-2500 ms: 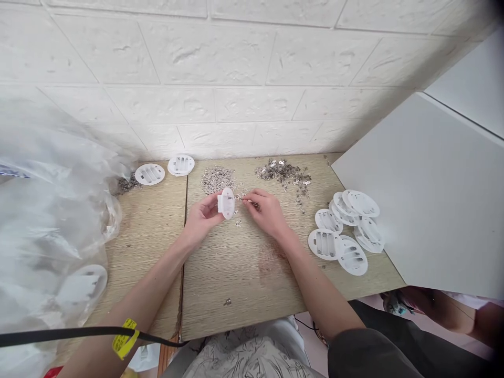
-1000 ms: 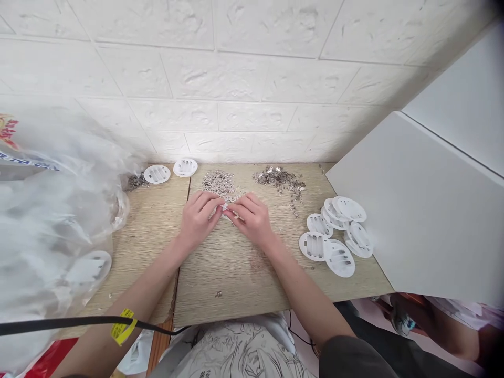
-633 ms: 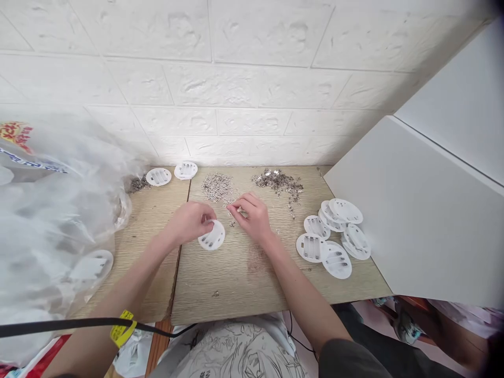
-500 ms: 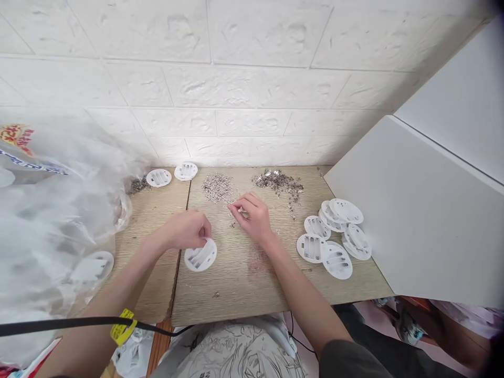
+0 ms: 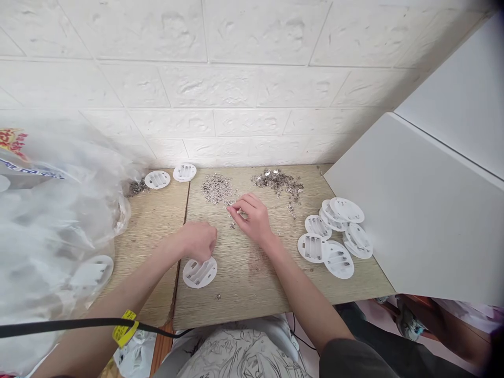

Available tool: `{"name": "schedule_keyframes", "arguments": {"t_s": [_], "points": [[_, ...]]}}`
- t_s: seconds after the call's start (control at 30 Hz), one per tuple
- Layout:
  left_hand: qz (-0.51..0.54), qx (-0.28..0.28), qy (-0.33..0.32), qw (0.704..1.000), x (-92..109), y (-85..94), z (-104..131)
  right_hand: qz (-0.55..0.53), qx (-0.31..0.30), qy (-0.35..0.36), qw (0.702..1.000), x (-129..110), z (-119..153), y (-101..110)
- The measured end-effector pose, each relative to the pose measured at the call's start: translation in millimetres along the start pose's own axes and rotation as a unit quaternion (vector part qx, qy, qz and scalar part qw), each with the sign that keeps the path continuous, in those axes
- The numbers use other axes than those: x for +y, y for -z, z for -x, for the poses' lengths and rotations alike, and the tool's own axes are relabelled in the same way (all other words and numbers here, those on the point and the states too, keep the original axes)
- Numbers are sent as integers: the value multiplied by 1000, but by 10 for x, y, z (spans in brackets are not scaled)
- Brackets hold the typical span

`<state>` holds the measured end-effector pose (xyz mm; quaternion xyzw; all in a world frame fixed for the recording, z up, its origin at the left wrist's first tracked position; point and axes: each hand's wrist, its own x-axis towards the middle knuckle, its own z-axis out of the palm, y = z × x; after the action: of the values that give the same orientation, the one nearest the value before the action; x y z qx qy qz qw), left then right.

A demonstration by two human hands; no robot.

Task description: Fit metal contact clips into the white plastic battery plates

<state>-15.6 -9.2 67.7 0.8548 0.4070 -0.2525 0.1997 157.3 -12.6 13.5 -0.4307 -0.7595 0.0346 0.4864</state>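
A round white plastic battery cover [image 5: 199, 273] with long battery slots lies on the table near its front left. My left hand [image 5: 199, 241] is closed over the cover's upper edge, fingers curled down, and its fingertips are hidden. My right hand [image 5: 252, 218] is pinched, thumb against fingers, just in front of a heap of small silver metal pieces [image 5: 216, 188]. Whatever its fingertips hold is too small to make out. Farther right lies a second heap of metal pieces [image 5: 275, 179], some trailing toward the front.
Several white battery covers [image 5: 339, 260] are piled at the right beside a grey-white panel [image 5: 366, 178]. Two more covers [image 5: 157, 179] lie at the back left. Clear plastic bags [image 5: 59, 226] fill the left side. A black cable [image 5: 79, 323] with a yellow tag crosses the front left.
The battery cover has shifted a little toward me. My left hand has moved slightly right and nearer, its fingers now turned down onto the cover's edge. My right hand has hardly moved.
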Motion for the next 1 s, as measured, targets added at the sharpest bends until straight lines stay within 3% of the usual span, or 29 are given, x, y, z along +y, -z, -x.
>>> {"name": "schedule_keyframes", "arguments": {"t_s": [0.13, 0.33, 0.57, 0.73, 0.8, 0.87, 0.93, 1.0], "points": [[21, -7, 32, 999, 45, 11, 21, 0, -2, -1, 1000, 0, 1, -1], [15, 82, 94, 992, 142, -119, 135, -1, 2, 4, 1000, 6, 5, 2], [-3, 120, 167, 979, 326, -274, 314, 0, -9, -23, 1000, 4, 2, -3], [38, 130, 130, 982, 214, -304, 364, 48, 31, -130, 990, 212, -27, 114], [97, 170, 93, 976, 100, -257, 352, 97, 58, -191, 975, 360, -22, 212], [234, 244, 8, 941, -8, -185, 311, 160, 77, -234, 956, 505, -1, 314], [370, 350, -83, 857, -86, -116, 229, 215, 78, -273, 934, 619, 31, 394], [424, 463, -149, 764, -134, -81, 108, 248, 66, -311, 915, 693, 63, 434]]}}
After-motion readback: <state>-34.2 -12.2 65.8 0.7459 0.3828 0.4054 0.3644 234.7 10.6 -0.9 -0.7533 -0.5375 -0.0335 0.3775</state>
